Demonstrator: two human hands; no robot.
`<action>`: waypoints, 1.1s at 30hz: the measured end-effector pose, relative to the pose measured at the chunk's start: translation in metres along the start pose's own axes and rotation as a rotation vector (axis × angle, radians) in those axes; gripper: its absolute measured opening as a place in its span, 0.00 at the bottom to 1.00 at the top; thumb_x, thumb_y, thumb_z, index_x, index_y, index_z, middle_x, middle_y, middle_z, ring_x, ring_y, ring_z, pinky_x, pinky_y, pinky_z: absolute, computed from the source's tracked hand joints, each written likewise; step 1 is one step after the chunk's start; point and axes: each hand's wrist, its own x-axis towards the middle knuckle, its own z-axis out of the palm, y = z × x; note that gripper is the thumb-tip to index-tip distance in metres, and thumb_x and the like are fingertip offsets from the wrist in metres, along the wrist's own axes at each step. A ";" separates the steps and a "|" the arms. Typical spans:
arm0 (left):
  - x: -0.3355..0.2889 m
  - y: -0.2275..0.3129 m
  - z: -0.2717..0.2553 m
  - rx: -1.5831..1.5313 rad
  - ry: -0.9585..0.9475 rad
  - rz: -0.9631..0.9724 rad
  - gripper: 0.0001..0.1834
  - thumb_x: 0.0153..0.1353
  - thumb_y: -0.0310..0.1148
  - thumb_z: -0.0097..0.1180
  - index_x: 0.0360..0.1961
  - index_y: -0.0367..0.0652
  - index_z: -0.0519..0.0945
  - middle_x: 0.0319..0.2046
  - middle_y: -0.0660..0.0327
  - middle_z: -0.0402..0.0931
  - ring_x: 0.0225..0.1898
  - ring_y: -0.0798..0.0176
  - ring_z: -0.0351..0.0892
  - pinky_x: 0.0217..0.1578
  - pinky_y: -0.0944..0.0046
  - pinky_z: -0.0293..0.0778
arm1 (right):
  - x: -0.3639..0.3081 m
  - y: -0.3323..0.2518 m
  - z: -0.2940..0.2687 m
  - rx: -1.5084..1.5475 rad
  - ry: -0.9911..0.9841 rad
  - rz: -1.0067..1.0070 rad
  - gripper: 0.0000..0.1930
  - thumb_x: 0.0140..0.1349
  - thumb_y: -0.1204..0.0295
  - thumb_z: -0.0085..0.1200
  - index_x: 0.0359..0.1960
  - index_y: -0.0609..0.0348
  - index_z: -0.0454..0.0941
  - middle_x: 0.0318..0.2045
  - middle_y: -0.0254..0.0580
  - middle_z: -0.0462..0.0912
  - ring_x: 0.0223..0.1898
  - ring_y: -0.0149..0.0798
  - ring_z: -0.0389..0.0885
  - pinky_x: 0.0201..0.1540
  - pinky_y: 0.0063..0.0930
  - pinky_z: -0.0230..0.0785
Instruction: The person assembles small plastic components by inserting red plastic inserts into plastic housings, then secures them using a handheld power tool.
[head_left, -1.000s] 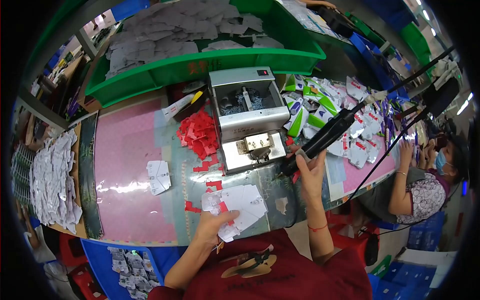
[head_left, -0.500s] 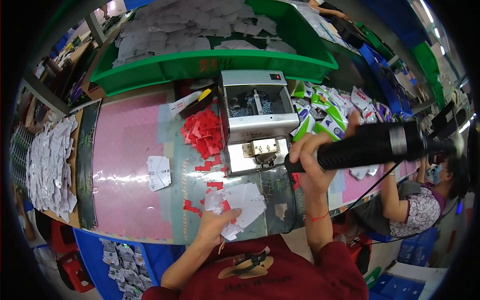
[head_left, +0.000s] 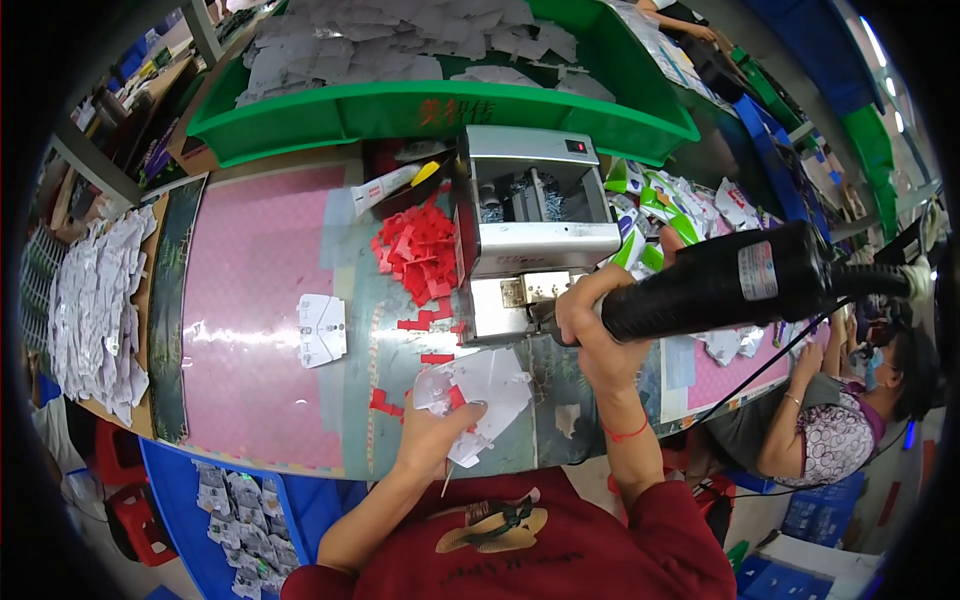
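My right hand (head_left: 603,335) is wrapped around the black electric screwdriver (head_left: 690,295), whose body points away to the right. The driver's front end is at the front of the silver screw feeder (head_left: 545,237); its bit is hidden behind my hand. Over the table's near edge, my left hand (head_left: 432,437) grips a flat white plastic part (head_left: 500,400), thumb pressed on top. A small red plastic piece (head_left: 456,397) lies on that part by my thumb. Loose red pieces (head_left: 415,252) are heaped left of the feeder, a few scattered nearer me.
A green bin (head_left: 330,125) of white parts stands at the back. One white part (head_left: 321,332) lies on the pink mat (head_left: 250,300); stacked parts (head_left: 95,310) sit far left. Green-and-white packages (head_left: 640,200) lie right of the feeder. A co-worker (head_left: 830,420) sits at right.
My right hand and the screwdriver have moved left, closer to the front of the feeder. My left hand keeps its hold on the white part, nearly in place. The view has shifted slightly.
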 end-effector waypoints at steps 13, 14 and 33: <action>-0.005 0.014 0.009 0.022 -0.022 0.011 0.17 0.41 0.18 0.57 0.37 0.32 0.72 0.29 0.60 0.74 0.27 0.70 0.73 0.28 0.71 0.70 | -0.020 -0.016 0.005 0.293 -0.340 0.074 0.13 0.50 0.74 0.55 0.37 0.59 0.68 0.12 0.35 0.67 0.11 0.28 0.65 0.15 0.20 0.58; -0.006 0.016 0.009 0.029 -0.036 -0.006 0.17 0.41 0.18 0.57 0.37 0.33 0.72 0.29 0.60 0.74 0.28 0.70 0.73 0.28 0.71 0.70 | -0.023 -0.016 0.008 0.340 -0.279 0.049 0.18 0.47 0.79 0.55 0.40 0.57 0.65 0.15 0.37 0.69 0.15 0.32 0.68 0.19 0.23 0.62; -0.010 0.039 0.012 0.168 -0.218 -0.032 0.19 0.42 0.19 0.58 0.40 0.34 0.72 0.31 0.60 0.75 0.31 0.69 0.74 0.31 0.69 0.71 | -0.009 -0.019 -0.008 0.447 -0.699 -0.145 0.51 0.45 0.84 0.57 0.60 0.18 0.39 0.16 0.37 0.74 0.13 0.36 0.71 0.16 0.26 0.65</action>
